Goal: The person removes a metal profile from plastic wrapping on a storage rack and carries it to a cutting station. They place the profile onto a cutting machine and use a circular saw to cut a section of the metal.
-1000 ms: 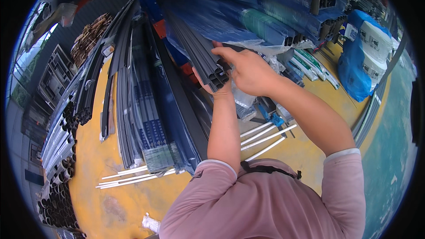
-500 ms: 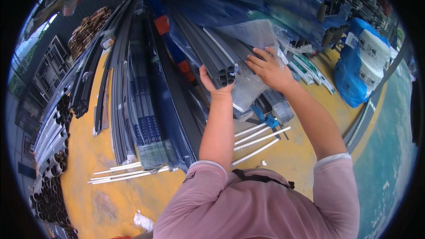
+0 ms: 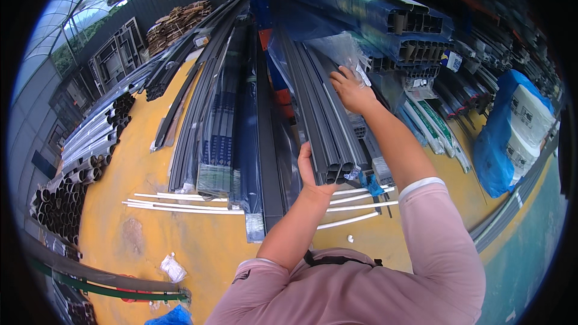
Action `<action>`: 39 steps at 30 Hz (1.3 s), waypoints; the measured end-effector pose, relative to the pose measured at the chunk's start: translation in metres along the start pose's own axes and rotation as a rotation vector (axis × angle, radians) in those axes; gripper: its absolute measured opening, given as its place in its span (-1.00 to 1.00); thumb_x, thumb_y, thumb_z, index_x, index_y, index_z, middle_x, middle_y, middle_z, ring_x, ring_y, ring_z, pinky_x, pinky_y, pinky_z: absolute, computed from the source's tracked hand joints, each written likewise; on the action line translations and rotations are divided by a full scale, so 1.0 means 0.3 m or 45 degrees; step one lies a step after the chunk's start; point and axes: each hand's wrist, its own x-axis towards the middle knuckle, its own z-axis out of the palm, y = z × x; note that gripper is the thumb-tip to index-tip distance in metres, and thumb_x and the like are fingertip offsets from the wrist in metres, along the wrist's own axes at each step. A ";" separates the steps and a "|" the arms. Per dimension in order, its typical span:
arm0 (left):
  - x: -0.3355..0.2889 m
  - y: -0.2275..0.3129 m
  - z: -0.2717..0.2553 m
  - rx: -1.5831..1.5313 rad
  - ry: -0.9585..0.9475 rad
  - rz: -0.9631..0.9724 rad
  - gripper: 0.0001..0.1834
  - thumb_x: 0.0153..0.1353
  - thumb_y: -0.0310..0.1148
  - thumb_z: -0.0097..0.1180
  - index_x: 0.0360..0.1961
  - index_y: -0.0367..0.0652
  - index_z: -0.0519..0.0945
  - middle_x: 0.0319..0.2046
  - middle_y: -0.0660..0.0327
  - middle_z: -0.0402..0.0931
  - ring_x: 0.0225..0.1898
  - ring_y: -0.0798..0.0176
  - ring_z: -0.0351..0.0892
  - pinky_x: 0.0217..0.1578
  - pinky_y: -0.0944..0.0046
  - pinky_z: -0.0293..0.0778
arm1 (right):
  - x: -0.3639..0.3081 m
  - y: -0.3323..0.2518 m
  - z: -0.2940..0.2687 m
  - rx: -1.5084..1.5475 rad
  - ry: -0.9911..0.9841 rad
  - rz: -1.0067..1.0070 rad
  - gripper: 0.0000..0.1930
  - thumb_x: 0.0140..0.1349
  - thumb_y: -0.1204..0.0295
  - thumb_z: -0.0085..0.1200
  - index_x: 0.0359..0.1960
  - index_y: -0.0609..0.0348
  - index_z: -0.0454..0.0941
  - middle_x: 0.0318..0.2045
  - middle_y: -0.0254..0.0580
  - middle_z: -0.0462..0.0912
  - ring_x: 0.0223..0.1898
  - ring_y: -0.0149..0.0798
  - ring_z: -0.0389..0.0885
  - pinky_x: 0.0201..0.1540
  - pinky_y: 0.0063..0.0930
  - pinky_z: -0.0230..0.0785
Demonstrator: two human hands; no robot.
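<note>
My left hand (image 3: 314, 171) cups the near end of a bundle of dark grey hollow metal profiles (image 3: 319, 108), palm beneath and thumb up along the left side. Their open square ends (image 3: 338, 173) point toward me. Farther up the right side of the bundle, my right hand (image 3: 352, 90) has its fingers bent over crumpled clear plastic film (image 3: 346, 48); part of its grip is hidden. A blue scrap of wrapping (image 3: 370, 183) hangs by the profile ends.
Long wrapped profiles (image 3: 220, 120) lie to the left, with white rods (image 3: 180, 203) across the yellow floor. Film-wrapped profiles (image 3: 415, 21) are stacked on the far right. Blue-and-white wrapped packages (image 3: 512, 132) stand at right. A curved green-edged bar (image 3: 120, 289) is at lower left.
The profile ends have come nearer and lower with my left hand. The film is bunched farther back along the bundle, beside my right hand. The view has shifted.
</note>
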 end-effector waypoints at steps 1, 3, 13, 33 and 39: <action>-0.069 -0.073 0.030 0.029 0.025 0.016 -0.52 0.27 -0.22 -0.14 0.08 -0.29 0.56 0.03 -0.06 0.60 0.03 -0.09 0.64 0.11 -0.14 0.54 | -0.031 -0.014 -0.032 -0.192 0.058 -0.042 -0.52 0.29 0.46 -0.03 0.27 0.17 0.39 0.38 -0.23 0.25 0.46 -0.06 0.07 0.46 -0.15 0.03; -0.208 -0.198 0.060 0.040 0.042 0.014 -0.51 0.26 -0.25 -0.13 0.11 -0.30 0.54 0.03 -0.07 0.60 0.03 -0.09 0.65 0.11 -0.15 0.55 | -0.093 -0.063 -0.121 -0.457 -0.026 -0.090 -0.47 0.29 0.37 -0.01 0.29 0.28 0.37 0.43 -0.08 0.21 0.47 -0.01 0.05 0.49 -0.13 -0.13; -0.841 -0.681 0.309 0.077 0.059 -0.221 -0.40 0.28 -0.14 -0.12 0.25 -0.28 0.40 0.11 -0.10 0.52 0.12 -0.13 0.57 0.21 -0.19 0.43 | -0.667 -0.390 -0.754 1.724 -0.429 0.870 -0.40 0.48 0.07 -0.24 0.40 0.20 0.25 0.19 0.13 0.49 0.09 -0.03 0.58 0.11 -0.06 0.46; -2.254 -1.604 0.524 0.910 -0.986 -1.009 -0.01 0.18 0.34 0.08 0.43 -0.15 0.20 0.36 0.18 0.24 0.41 0.23 0.13 0.40 0.04 0.06 | -2.212 -1.638 -2.155 0.240 -0.863 1.232 0.04 -0.04 0.23 0.31 0.49 0.10 -0.01 0.05 0.27 0.42 0.11 0.20 0.50 0.15 -0.14 0.40; -1.846 -1.255 0.470 0.439 -0.075 -0.233 0.19 -0.01 0.60 -0.07 0.41 -0.17 0.25 0.36 0.12 0.30 0.35 -0.03 0.26 0.38 -0.06 0.17 | -2.920 -1.967 -2.589 0.326 -0.824 1.288 0.03 -0.11 0.32 0.39 0.44 0.18 0.08 -0.05 0.17 0.41 -0.02 0.17 0.48 0.04 -0.11 0.39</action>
